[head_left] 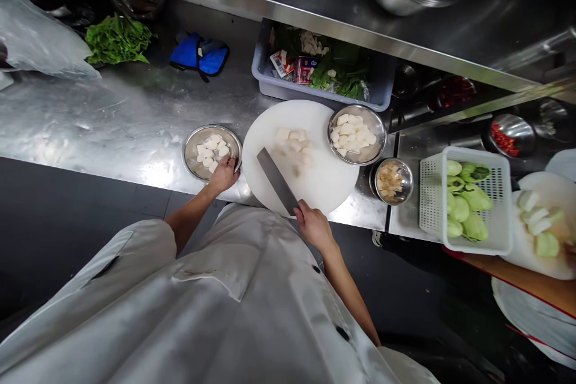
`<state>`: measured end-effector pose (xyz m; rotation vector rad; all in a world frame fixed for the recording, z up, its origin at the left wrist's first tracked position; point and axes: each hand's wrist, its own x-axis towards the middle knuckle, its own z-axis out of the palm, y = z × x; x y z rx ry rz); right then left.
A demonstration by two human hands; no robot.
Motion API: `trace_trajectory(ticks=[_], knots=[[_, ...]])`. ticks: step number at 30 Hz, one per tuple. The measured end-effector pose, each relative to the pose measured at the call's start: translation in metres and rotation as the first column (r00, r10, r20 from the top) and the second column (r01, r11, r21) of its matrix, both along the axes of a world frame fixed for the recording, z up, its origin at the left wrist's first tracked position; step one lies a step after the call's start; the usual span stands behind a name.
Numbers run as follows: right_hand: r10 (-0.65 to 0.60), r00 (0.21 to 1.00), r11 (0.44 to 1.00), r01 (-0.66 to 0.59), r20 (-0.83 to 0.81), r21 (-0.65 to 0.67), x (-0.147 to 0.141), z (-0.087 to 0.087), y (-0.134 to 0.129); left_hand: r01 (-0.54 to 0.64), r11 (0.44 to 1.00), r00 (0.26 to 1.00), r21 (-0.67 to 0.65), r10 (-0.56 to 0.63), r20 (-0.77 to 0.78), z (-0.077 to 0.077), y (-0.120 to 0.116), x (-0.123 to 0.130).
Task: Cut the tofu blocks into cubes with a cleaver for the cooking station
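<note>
My right hand (314, 225) is closed around the handle of a cleaver (275, 177). The cleaver's blade slants up and left over a round white cutting board (333, 192). On the board lie white cut pieces (292, 134), with pale, smeared bits below them. My left hand (225, 175) is at the right edge of a shallow metal bowl (187, 159), its fingers curled inside the rim by several white pieces (210, 147). Whether a piece is between those fingers is hidden. A second metal bowl (382, 147) with white slices sits at the board's upper right.
A small metal bowl (410, 183) of yellowish pieces stands right of the board. Behind is a grey-blue bin (292, 93) with greens and packets. Farther right are a white basket (429, 192) of green vegetables and another board (524, 246). A steel shelf (324, 27) overhangs the counter.
</note>
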<state>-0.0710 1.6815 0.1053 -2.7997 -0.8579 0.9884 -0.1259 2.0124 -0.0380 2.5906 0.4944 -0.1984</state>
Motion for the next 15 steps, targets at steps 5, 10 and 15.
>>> trace_trajectory(ticks=[5,10,15], knots=[[-0.129,0.990,0.991,0.131,0.047,-0.031,0.013,-0.003,0.002,-0.073,0.950,0.993,-0.302,0.099,0.069,0.004,0.022,-0.005],[-0.189,0.975,0.980,0.196,0.115,-0.046,0.018,-0.002,-0.010,-0.011,0.904,0.973,-0.427,0.108,0.205,0.032,0.025,0.013],[-0.176,0.976,0.979,0.187,0.130,-0.079,0.008,0.004,-0.011,0.281,0.917,0.909,-0.284,-0.160,0.384,0.053,-0.045,0.063]])
